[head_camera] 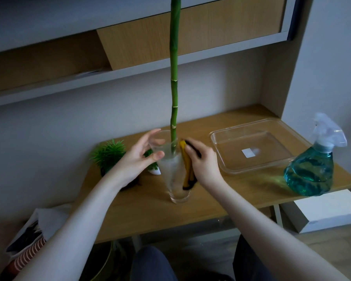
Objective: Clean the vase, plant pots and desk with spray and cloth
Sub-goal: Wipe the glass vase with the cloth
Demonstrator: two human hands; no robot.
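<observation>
A tall clear glass vase [175, 179] stands at the middle of the wooden desk [211, 201] with a long green bamboo stalk [174, 82] rising out of it. My left hand [139, 159] curls around the vase's upper left side near the rim, thumb and fingers on the glass. My right hand [203, 161] presses a yellow cloth with a black edge [187, 171] against the vase's right side. Two small plant pots sit behind my left hand: a spiky green plant [107, 153] and a white pot [155, 170], mostly hidden.
A clear plastic tray [227, 163] lies on the desk to the right. A spray bottle with blue-green liquid [310, 171] stands at the desk's right end. A shelf [130, 72] hangs overhead. A white box [328, 211] sits low right, bags low left.
</observation>
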